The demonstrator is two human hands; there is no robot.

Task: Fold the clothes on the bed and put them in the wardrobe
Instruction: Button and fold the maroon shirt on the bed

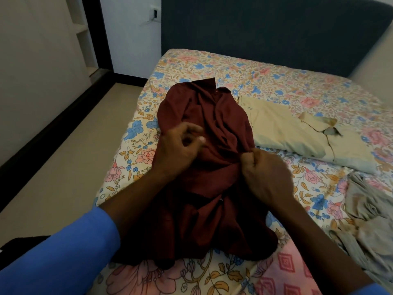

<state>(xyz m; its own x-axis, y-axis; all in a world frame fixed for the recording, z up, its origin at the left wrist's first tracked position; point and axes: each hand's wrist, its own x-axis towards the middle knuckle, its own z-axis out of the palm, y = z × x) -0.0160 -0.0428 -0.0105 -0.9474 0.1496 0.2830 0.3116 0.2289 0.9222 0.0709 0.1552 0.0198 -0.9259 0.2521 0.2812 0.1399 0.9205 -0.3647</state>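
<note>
A: Hands, status?
B: I read the right hand pinching a fold of the maroon shirt. The left hand is half curled over it; I cannot tell if it holds any cloth.
A: Shirt location?
B: Rumpled on the bed, collar toward the headboard, beige shirt just beside it.
</note>
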